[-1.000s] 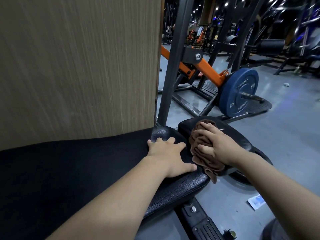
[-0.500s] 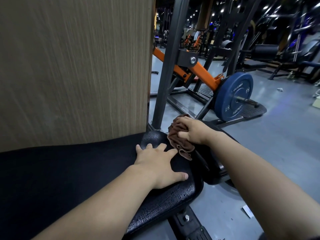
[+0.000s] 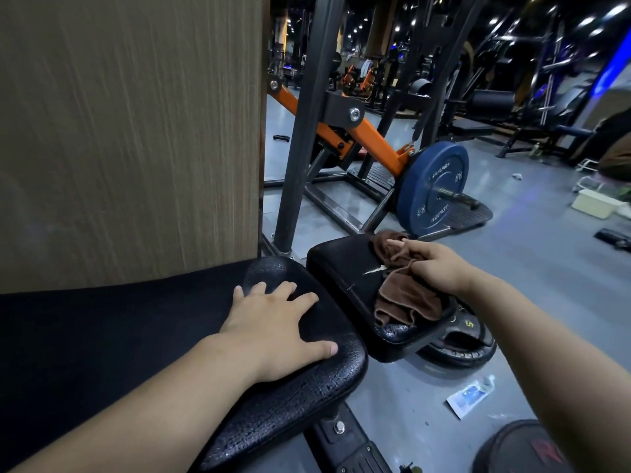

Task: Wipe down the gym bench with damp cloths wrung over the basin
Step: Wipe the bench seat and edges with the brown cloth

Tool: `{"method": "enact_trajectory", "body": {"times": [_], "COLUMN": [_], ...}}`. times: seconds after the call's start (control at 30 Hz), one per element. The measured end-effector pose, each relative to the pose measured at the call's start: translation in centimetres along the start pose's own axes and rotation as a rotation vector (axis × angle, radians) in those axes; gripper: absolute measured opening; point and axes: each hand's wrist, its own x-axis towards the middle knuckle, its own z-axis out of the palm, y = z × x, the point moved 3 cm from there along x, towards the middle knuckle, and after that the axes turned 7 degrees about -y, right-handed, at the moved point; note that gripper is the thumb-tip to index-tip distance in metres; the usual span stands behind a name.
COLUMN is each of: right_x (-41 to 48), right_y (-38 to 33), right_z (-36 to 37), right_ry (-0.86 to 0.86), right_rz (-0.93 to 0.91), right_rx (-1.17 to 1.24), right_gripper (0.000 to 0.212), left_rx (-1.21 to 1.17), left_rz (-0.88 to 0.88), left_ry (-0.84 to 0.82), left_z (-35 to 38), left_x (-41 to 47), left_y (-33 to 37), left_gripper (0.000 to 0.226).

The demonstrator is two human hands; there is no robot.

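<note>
Gym bench (image 3: pixel 119 329), left hand (image 3: pixel 273 322) flat, right hand (image 3: pixel 433 264) gripping cloth (image 3: pixel 406 298), basin (image 3: pixel 594 203) contents unclear

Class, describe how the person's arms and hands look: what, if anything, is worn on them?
Left hand and right hand are bare: no gloves, rings or watch show. Both forearms are uncovered, with no sleeve in view.

Two arms of one person are in view. The left hand (image 3: pixel 273 322) is bare, and the thumb (image 3: pixel 327 349) shows a short, trimmed nail. The left forearm (image 3: pixel 153 404) is uncovered down to the lower edge of the view. The right hand (image 3: pixel 435 268) and right forearm (image 3: pixel 546 353) are bare too, with plain skin.
</note>
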Motion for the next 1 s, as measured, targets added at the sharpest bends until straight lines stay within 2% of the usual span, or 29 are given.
{"method": "enact_trajectory", "body": {"times": [0.07,0.13,0.27,0.37,0.5,0.73,1.0], "right_x": [-1.0,-2.3,-4.6,-5.6,-6.6,-6.0,1.2], "right_y": [1.0,1.2,1.0,1.5,1.3,-3.4,-7.1], "right_z": [-0.1,-0.5,0.2,1.1,2.5,6.6,8.1], "right_ry": [0.04,0.071,0.032,0.088,0.133,0.056,-0.1], "right_rz": [0.026,0.011,-0.075,-0.161,-0.226,-0.369,-0.365], "right_rx": [0.087,0.04,-0.127,-0.268,-0.35,-0.488,-0.497], "right_gripper": [0.047,0.062,0.059,0.068,0.063,0.065,0.06], "left_rx": [0.007,0.009,0.009,0.018,0.046,0.1,0.118], "left_rz": [0.002,0.005,0.014,0.014,0.019,0.018,-0.061], "left_ry": [-0.002,-0.004,-0.007,-0.014,-0.026,-0.02,0.029], "left_z": [-0.2,-0.4,-0.5,-0.5,-0.7,-0.8,-0.5], "left_x": [0.0,0.0,-0.1,-0.2,-0.3,-0.2,-0.3], "left_y": [0.1,0.2,0.4,0.4,0.5,0.5,0.6], "left_gripper": [0.09,0.09,0.09,0.09,0.089,0.09,0.103]}}
